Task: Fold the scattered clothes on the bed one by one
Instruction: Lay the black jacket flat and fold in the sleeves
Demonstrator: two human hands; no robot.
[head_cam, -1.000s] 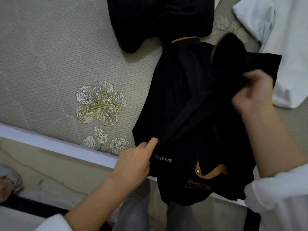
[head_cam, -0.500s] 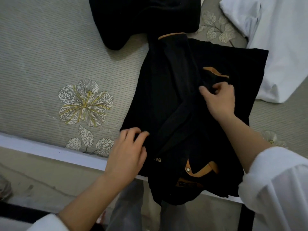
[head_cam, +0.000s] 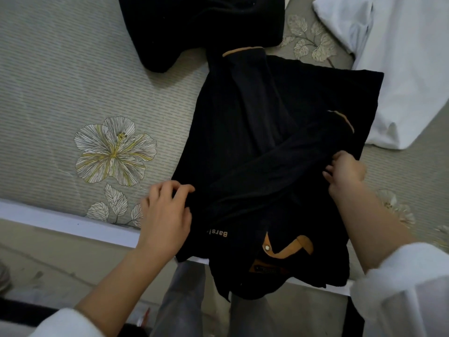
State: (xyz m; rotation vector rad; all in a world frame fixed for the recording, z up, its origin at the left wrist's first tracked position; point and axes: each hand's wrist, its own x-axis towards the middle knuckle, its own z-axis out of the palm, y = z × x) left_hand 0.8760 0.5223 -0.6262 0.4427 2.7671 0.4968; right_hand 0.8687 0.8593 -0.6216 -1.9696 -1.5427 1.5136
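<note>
Black shirt (head_cam: 243, 142) w/ tan trim flat on bed (head_cam: 60, 81), sleeves folded in. L hand (head_cam: 165, 215) fingers curl round its left edge; R hand (head_cam: 346, 172) fingers pinch right edge.

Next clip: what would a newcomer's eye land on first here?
A black shirt with tan trim lies mid-frame, its collar end hanging over the near edge of the bed. The left hand and right hand grip its two sides. A flower print marks the bed at left, and a white garment lies upper right.
</note>
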